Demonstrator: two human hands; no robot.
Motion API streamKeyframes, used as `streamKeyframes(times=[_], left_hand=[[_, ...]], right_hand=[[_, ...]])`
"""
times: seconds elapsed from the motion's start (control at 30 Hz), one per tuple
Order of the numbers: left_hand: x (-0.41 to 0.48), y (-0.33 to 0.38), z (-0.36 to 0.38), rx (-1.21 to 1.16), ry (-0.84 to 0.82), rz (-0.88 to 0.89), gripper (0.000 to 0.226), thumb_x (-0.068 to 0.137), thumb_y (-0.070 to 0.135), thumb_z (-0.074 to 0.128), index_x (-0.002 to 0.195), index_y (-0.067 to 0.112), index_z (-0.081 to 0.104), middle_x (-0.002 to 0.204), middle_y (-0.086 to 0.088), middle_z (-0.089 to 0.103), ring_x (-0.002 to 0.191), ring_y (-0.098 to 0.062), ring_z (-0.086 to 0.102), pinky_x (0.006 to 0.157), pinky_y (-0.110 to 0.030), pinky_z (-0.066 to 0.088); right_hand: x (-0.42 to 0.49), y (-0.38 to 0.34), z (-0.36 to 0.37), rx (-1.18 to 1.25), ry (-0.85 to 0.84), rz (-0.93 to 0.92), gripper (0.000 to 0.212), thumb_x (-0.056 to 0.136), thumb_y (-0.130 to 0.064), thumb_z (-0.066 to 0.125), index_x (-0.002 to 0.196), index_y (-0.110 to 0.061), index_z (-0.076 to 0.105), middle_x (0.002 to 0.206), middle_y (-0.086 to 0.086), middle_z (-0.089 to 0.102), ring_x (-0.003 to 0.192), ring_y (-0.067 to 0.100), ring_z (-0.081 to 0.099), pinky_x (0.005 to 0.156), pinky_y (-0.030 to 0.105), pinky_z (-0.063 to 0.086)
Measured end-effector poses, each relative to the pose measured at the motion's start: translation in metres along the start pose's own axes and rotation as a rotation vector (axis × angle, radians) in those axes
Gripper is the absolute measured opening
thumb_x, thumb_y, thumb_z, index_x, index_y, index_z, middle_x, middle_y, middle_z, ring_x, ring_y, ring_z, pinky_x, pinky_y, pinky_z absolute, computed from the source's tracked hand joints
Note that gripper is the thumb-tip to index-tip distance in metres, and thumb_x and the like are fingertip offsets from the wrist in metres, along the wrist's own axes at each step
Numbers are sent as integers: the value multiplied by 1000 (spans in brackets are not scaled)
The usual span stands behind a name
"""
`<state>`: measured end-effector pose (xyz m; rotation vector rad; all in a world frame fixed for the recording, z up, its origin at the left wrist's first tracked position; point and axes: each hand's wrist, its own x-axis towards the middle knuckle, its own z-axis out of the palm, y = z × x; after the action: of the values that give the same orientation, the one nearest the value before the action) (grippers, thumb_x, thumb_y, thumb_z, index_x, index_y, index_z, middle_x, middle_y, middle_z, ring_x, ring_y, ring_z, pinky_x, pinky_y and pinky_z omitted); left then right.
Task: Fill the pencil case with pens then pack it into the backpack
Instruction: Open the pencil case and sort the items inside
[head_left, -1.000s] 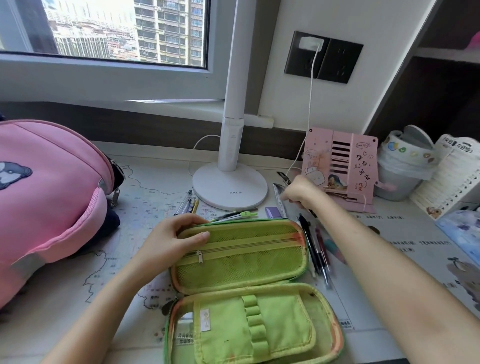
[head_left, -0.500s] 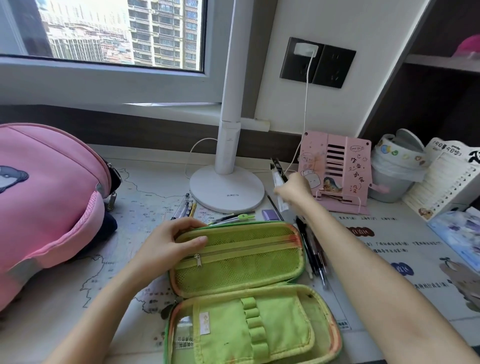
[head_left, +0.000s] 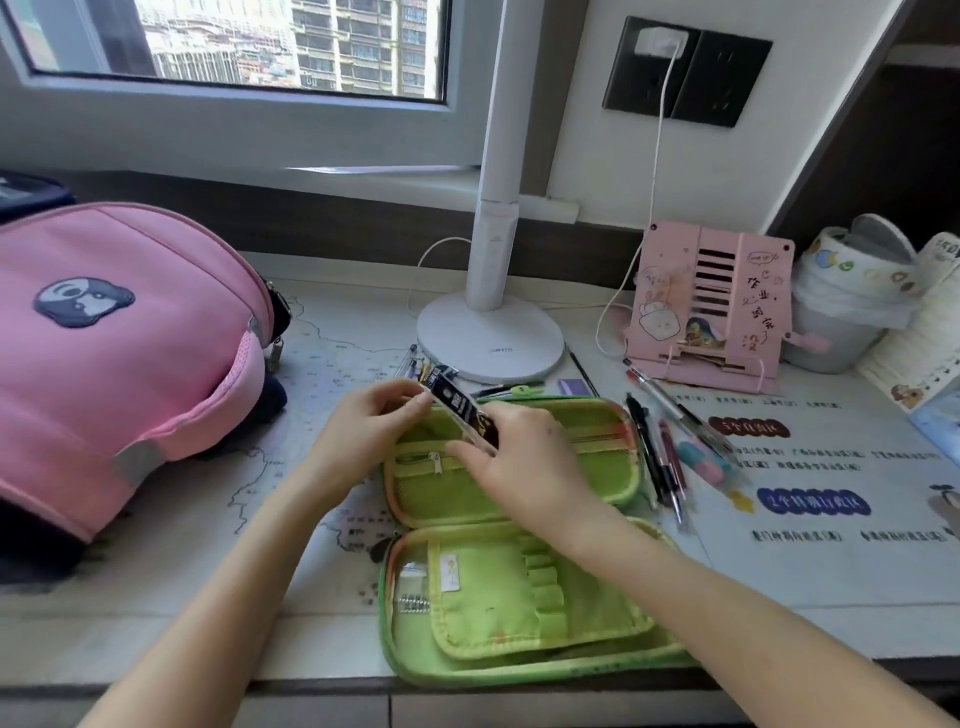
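A green pencil case (head_left: 498, 587) lies open flat at the desk's front edge, its mesh-pocket half farther from me and its loop-pocket half nearer. Over the far half, my right hand (head_left: 519, 462) and my left hand (head_left: 363, 431) both grip a slim black packet (head_left: 460, 408), held slanted above the case's top rim. Several pens (head_left: 660, 457) lie on the desk just right of the case, and a few more pens (head_left: 415, 366) sit behind it. The pink backpack (head_left: 119, 358) lies on its side at the left.
A white lamp base (head_left: 491, 338) stands behind the case, its pole rising to the window. A pink book stand (head_left: 711, 306), a lined bin (head_left: 847, 306) and booklets (head_left: 914, 343) fill the right back. A charger cable (head_left: 654, 171) hangs from the wall socket.
My right hand lifted the black packet from beside the book stand and carried it left over the case. My left hand left the case's rim and took hold of the packet's far end.
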<state>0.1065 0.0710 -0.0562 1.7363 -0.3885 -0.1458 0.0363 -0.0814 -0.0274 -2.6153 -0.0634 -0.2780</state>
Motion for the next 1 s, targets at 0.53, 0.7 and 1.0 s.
streamKeyframes(times=[0.53, 0.7, 1.0], left_hand=[[2, -5, 2, 278, 33, 169, 9, 85, 17, 62, 86, 25, 66, 80, 6, 69, 71, 2, 61, 61, -7, 45], [-5, 1, 12, 573, 198, 298, 8, 82, 12, 65, 84, 19, 69, 78, 2, 71, 74, -20, 63, 65, -28, 44], [-22, 7, 57, 1129, 93, 427, 19, 82, 35, 52, 89, 22, 65, 92, 1, 65, 87, -25, 56, 76, -36, 34]], right_hand=[[-2, 43, -20, -339, 62, 177, 21, 87, -34, 60, 81, -14, 61, 63, -3, 50, 60, 20, 51, 46, 25, 31], [-19, 90, -67, -402, 127, 263, 39, 85, -38, 62, 61, -15, 43, 54, -2, 43, 54, 22, 44, 42, 26, 24], [-13, 81, -77, 145, 0, 290, 60, 75, -61, 60, 94, -4, 60, 90, 17, 68, 83, 29, 65, 76, 43, 50]])
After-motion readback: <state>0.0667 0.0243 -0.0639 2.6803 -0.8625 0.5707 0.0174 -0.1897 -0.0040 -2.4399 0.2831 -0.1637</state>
